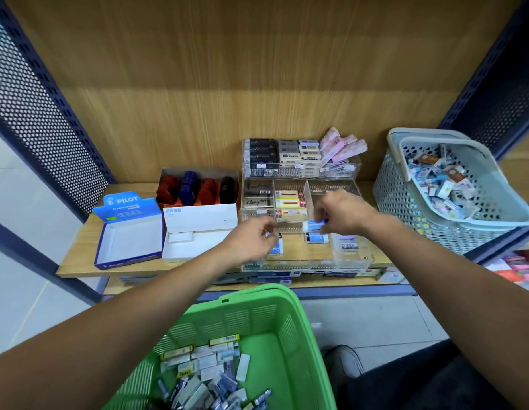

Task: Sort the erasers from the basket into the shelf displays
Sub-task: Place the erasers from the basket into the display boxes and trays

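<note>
The right hand pinches a small blue and white eraser with its fingertips and holds it just above the front row of the clear plastic display on the wooden shelf. The left hand is beside it, over the same front row, with its fingers curled. Something small and blue shows by its fingertips, but I cannot tell if it is holding it. Under the hands, a blue eraser in the display lies flat in one slot. A white MONO eraser lies in the slot to its right. The middle row of the display holds tan and red packs. The back row holds dark boxes, beige boxes and pink packs that lean to one side. Down near the person, a green basket holds a pile of mixed erasers in white, gray and blue wrappers. To the left of the display sits an open blue PILOT box. Next to that is an open white box. Behind them is a box with red, blue and black things in it. At the right end of the shelf, a pale blue basket is tilted and full of small packs.
</note>
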### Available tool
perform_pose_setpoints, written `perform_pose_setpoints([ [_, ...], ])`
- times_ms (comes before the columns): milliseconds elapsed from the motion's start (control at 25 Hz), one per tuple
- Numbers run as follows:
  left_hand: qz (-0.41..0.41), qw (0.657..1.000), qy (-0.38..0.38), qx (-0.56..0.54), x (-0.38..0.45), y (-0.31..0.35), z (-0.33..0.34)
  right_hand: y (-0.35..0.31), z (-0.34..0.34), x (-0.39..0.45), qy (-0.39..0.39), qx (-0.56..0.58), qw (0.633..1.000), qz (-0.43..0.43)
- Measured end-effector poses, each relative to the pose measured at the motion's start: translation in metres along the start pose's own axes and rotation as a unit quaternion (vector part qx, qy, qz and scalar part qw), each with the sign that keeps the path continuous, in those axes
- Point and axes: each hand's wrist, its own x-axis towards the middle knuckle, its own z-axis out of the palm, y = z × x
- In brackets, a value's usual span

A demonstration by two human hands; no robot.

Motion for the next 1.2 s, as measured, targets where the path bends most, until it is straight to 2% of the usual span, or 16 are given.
perform_pose_setpoints([
  [40, 0.044, 0.989, -0.003, 0.142, -0.001, -0.004, 0.004, 0.004, 0.008, -0.003, -0.011, -0.035, 0.999, 0.038],
  [80, 0.071, 0.969, -0.011, 0.236, -0.003, -0.010, 0.009, 0.005, 0.018, -0.004, -0.018, -0.064, 0.996, 0.061],
  [160, 0.077, 0.932, -0.043, 0.352, -0.006, -0.023, 0.020, 0.002, 0.038, -0.002, -0.019, -0.100, 0.992, 0.078],
  [240, 0.082, 0.909, -0.065, 0.403, -0.008, -0.031, 0.028, -0.003, 0.053, -0.003, -0.010, -0.109, 0.991, 0.082],
  [400, 0.102, 0.901, -0.051, 0.418, -0.007, -0.040, 0.031, -0.007, 0.066, -0.009, 0.007, -0.143, 0.988, 0.060],
  [680, 0.097, 0.914, 0.021, 0.392, -0.010, -0.037, 0.031, -0.009, 0.056, -0.007, -0.038, -0.119, 0.991, 0.052],
  [840, 0.083, 0.917, -0.007, 0.390, -0.010, -0.042, 0.031, -0.015, 0.064, -0.009, -0.017, -0.163, 0.984, 0.064],
  [1040, 0.082, 0.915, -0.016, 0.395, -0.012, -0.040, 0.023, -0.024, 0.058, -0.002, -0.058, -0.174, 0.981, 0.059],
  [1200, 0.101, 0.923, 0.027, 0.369, -0.021, -0.035, 0.014, -0.052, 0.031, 0.006, -0.001, -0.125, 0.991, 0.051],
])
